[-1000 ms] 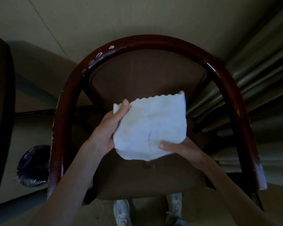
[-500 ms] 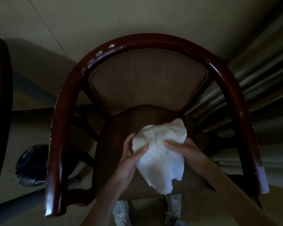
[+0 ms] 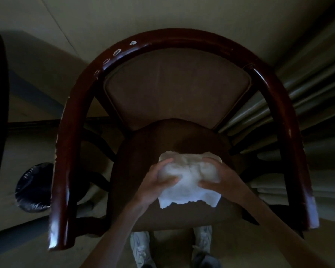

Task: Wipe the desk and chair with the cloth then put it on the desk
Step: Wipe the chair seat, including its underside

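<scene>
Both hands grip the cloth (image 3: 188, 177): my left hand (image 3: 158, 181) and right hand (image 3: 223, 179) curl round its bunched sides atop the chair seat (image 3: 159, 144), near its front. Soft and light, probably limp in this dim view; best gathered mid-cloth.

1. A pale beige wall (image 3: 162, 14) fills the top of the view, crossed by a thin diagonal seam (image 3: 60, 27).
2. A dark skirting strip (image 3: 33, 123) runs along the left, above a beige floor (image 3: 12, 155).
3. A round bin (image 3: 34, 187) with a shiny black liner stands on that floor.
4. Grey-green curtains (image 3: 309, 88) hang in long folds on the right.
5. The light is dim and the shadows are deep.
</scene>
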